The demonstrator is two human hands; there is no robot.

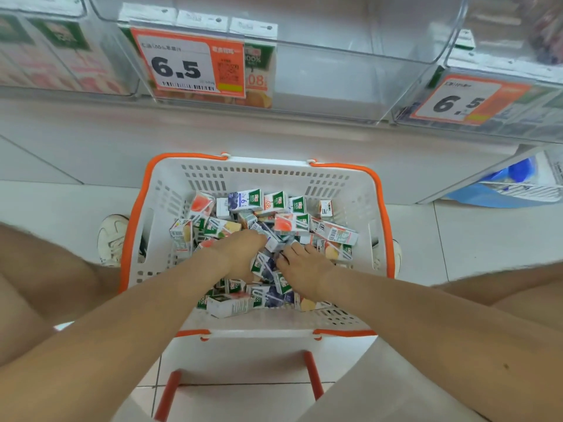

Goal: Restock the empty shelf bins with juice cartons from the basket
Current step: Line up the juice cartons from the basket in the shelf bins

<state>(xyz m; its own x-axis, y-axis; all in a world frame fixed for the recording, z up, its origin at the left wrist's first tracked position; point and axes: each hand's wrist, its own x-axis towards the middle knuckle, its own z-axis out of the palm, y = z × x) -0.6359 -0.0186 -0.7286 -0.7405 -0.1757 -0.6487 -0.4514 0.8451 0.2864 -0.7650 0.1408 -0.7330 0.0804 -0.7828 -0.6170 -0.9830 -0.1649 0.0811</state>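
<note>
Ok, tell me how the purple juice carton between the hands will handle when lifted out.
The purple juice carton is a small squared box, so probably stiff and light. Its flat faces should keep it from rolling. It lies in a loose heap in the basket, so neighbours may shift.

Glossy white floor tiles (pixel 457 239) meet a pale shelf plinth (pixel 182 132) under even light.
</note>
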